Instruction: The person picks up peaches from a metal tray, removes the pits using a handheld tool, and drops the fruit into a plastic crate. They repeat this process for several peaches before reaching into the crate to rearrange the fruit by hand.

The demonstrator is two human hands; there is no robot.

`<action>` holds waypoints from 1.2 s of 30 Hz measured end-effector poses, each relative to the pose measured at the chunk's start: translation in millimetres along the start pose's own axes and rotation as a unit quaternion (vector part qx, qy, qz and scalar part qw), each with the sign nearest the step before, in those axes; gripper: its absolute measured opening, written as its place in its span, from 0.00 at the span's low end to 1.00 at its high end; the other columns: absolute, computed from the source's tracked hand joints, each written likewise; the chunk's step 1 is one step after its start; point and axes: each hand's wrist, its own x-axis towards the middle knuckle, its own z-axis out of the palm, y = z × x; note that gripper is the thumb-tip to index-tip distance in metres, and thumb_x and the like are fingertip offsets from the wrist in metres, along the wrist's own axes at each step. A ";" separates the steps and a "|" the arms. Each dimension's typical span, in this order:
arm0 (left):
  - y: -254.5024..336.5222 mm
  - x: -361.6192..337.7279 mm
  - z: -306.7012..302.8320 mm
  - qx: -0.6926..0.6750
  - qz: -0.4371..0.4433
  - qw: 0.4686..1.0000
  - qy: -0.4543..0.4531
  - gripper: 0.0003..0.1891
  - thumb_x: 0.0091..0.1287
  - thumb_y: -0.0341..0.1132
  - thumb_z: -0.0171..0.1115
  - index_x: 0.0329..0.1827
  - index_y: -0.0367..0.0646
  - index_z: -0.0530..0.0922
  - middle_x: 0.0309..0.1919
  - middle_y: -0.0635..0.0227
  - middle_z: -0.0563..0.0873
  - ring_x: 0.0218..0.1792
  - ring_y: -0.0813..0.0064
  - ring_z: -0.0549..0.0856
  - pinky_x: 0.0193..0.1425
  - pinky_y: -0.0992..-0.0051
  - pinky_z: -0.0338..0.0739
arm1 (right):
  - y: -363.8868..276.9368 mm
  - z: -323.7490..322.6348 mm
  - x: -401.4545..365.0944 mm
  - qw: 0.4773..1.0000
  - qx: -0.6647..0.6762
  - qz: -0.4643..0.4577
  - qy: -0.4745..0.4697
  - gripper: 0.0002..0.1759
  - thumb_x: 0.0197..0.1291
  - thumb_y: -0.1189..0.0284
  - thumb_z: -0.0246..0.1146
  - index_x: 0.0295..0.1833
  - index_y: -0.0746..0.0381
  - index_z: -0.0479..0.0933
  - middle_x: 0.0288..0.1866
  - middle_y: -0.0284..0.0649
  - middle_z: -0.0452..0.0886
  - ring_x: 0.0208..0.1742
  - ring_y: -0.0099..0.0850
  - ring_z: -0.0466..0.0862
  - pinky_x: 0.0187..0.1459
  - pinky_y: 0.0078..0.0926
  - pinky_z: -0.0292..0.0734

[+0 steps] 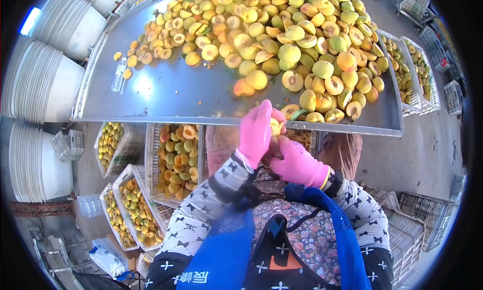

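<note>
My left hand (257,131), in a pink glove, is closed around a yellow fruit (275,127) just in front of the metal table's near edge. Close beside it, my right hand (297,161), also gloved in pink, has its fingers bent in at the fruit's lower side; what its fingertips grip is hidden. A large heap of yellow and orange fruit (292,53), many of them halved with the pit showing, lies on the metal table (196,99). A green leaf (299,114) rests by the edge near my hands.
Crates of fruit (178,159) stand below the table at the left, with more (141,209) beyond. Two filled crates (422,73) stand at the right. A plastic bottle (119,75) lies on the table's left part. Stacked white tubs (65,81) line the left; crates (425,219) stand lower right.
</note>
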 end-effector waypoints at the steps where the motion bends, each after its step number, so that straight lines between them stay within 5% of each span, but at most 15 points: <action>1: 2.9 1.9 -4.4 -0.007 -0.028 0.999 -0.033 0.24 0.79 0.50 0.51 0.34 0.37 0.80 0.28 0.64 0.83 0.26 0.76 0.81 0.31 0.77 0.76 | -6.0 -5.7 2.4 0.998 -0.029 -0.053 0.003 0.08 0.62 0.71 0.61 0.41 0.65 0.73 0.27 0.36 0.79 0.19 0.24 0.78 0.20 0.23 0.71; 4: 17.4 -7.2 -5.0 0.040 -0.016 0.996 -0.082 0.26 0.80 0.49 0.48 0.33 0.36 0.81 0.30 0.62 0.84 0.28 0.75 0.82 0.36 0.75 0.78 | -49.6 -31.5 9.4 0.887 0.293 0.327 -0.142 0.09 0.61 0.71 0.62 0.41 0.65 0.73 0.25 0.37 0.78 0.18 0.25 0.77 0.20 0.23 0.68; 9: 22.1 -1.4 -13.3 0.148 0.092 0.950 -0.258 0.26 0.81 0.46 0.47 0.33 0.33 0.84 0.30 0.65 0.86 0.34 0.77 0.83 0.46 0.76 0.77 | -50.2 -44.4 -2.1 0.817 0.430 0.324 -0.208 0.08 0.57 0.76 0.63 0.39 0.67 0.74 0.18 0.36 0.74 0.16 0.25 0.74 0.20 0.21 0.66; 12: 22.7 1.2 -15.0 0.116 -0.041 0.952 -0.279 0.26 0.80 0.46 0.49 0.31 0.35 0.85 0.29 0.66 0.87 0.32 0.76 0.84 0.46 0.76 0.77 | -37.2 -40.1 -12.5 0.780 0.497 0.308 -0.222 0.07 0.59 0.76 0.63 0.40 0.68 0.76 0.22 0.34 0.75 0.17 0.23 0.74 0.21 0.20 0.67; 14: 18.9 7.7 -22.2 0.225 0.115 0.918 -0.306 0.26 0.80 0.46 0.49 0.32 0.35 0.85 0.29 0.66 0.87 0.31 0.75 0.84 0.43 0.75 0.78 | -35.6 -40.6 -17.1 0.796 0.456 0.312 -0.246 0.07 0.58 0.77 0.64 0.40 0.67 0.76 0.22 0.33 0.75 0.18 0.22 0.74 0.22 0.20 0.66; 16: 14.8 8.8 -35.7 0.089 -0.075 0.959 -0.257 0.23 0.79 0.45 0.49 0.38 0.36 0.85 0.30 0.64 0.87 0.29 0.73 0.86 0.36 0.74 0.79 | -40.9 -49.0 -18.6 0.809 0.413 0.309 -0.282 0.08 0.56 0.77 0.66 0.40 0.65 0.77 0.24 0.32 0.76 0.20 0.20 0.74 0.24 0.19 0.67; 19: 28.6 -21.8 -60.6 0.100 -0.050 0.985 -0.134 0.22 0.79 0.46 0.47 0.43 0.36 0.84 0.31 0.63 0.88 0.31 0.71 0.87 0.37 0.74 0.82 | -50.4 -51.8 -21.8 0.839 0.352 0.357 -0.212 0.07 0.59 0.75 0.66 0.41 0.64 0.76 0.28 0.31 0.77 0.24 0.16 0.74 0.26 0.16 0.67; 20: 36.5 -30.3 -85.8 0.193 0.044 0.968 -0.156 0.20 0.79 0.44 0.49 0.44 0.36 0.83 0.33 0.63 0.88 0.33 0.72 0.88 0.39 0.75 0.83 | -42.0 -52.4 -26.5 0.858 0.265 0.386 -0.211 0.10 0.61 0.70 0.65 0.43 0.64 0.75 0.30 0.38 0.81 0.27 0.29 0.81 0.29 0.27 0.73; 22: 57.7 -51.4 -149.4 0.470 0.219 0.847 -0.117 0.16 0.78 0.41 0.54 0.47 0.36 0.83 0.39 0.63 0.88 0.38 0.74 0.88 0.42 0.77 0.84 | 0.2 -47.8 -52.0 0.957 -0.043 0.224 -0.180 0.13 0.61 0.67 0.65 0.45 0.64 0.75 0.32 0.47 0.82 0.31 0.42 0.83 0.34 0.38 0.76; 23: 67.6 -62.0 -171.9 0.633 0.287 0.717 -0.052 0.13 0.76 0.39 0.58 0.48 0.36 0.83 0.42 0.64 0.88 0.40 0.75 0.88 0.43 0.77 0.84 | 12.5 -47.3 -57.4 0.960 -0.197 0.131 -0.152 0.15 0.61 0.65 0.65 0.46 0.64 0.75 0.33 0.51 0.83 0.33 0.48 0.84 0.36 0.44 0.77; 24: 74.6 -64.8 -176.9 0.449 0.202 0.866 0.082 0.11 0.74 0.36 0.61 0.51 0.38 0.83 0.46 0.63 0.87 0.44 0.75 0.87 0.46 0.79 0.83 | 11.0 -51.1 -53.5 0.955 -0.174 0.191 -0.149 0.17 0.61 0.62 0.64 0.47 0.64 0.74 0.37 0.57 0.82 0.41 0.58 0.82 0.44 0.54 0.76; 25: 78.6 -67.3 -179.1 0.228 0.100 0.945 0.212 0.11 0.72 0.33 0.63 0.53 0.40 0.83 0.49 0.63 0.87 0.47 0.75 0.87 0.48 0.80 0.82 | 14.9 -53.8 -48.7 0.953 -0.188 0.193 -0.141 0.17 0.60 0.63 0.65 0.47 0.64 0.74 0.37 0.57 0.82 0.41 0.57 0.82 0.44 0.52 0.76; 30: 69.4 9.2 -129.0 0.361 0.077 0.927 0.067 0.27 0.66 0.42 0.69 0.67 0.41 0.76 0.56 0.57 0.84 0.56 0.65 0.84 0.62 0.72 0.78 | 24.7 -75.0 -23.4 0.953 -0.267 0.131 -0.059 0.18 0.59 0.64 0.67 0.49 0.64 0.75 0.38 0.54 0.84 0.44 0.52 0.84 0.44 0.47 0.78; 32: 42.4 59.8 -106.9 0.483 0.145 0.862 0.055 0.35 0.64 0.41 0.72 0.74 0.42 0.69 0.61 0.61 0.81 0.54 0.74 0.83 0.54 0.79 0.79 | -3.7 -85.3 -21.5 0.957 -0.243 0.152 -0.036 0.21 0.58 0.63 0.68 0.52 0.64 0.76 0.39 0.55 0.84 0.44 0.53 0.84 0.44 0.46 0.78; 36: 4.8 127.6 -95.3 0.632 0.125 0.764 -0.032 0.42 0.60 0.41 0.75 0.77 0.43 0.65 0.62 0.58 0.78 0.55 0.70 0.81 0.54 0.79 0.77 | -23.1 -96.7 -36.6 0.960 -0.213 0.173 -0.054 0.21 0.59 0.63 0.68 0.54 0.63 0.76 0.40 0.55 0.83 0.45 0.54 0.83 0.45 0.47 0.77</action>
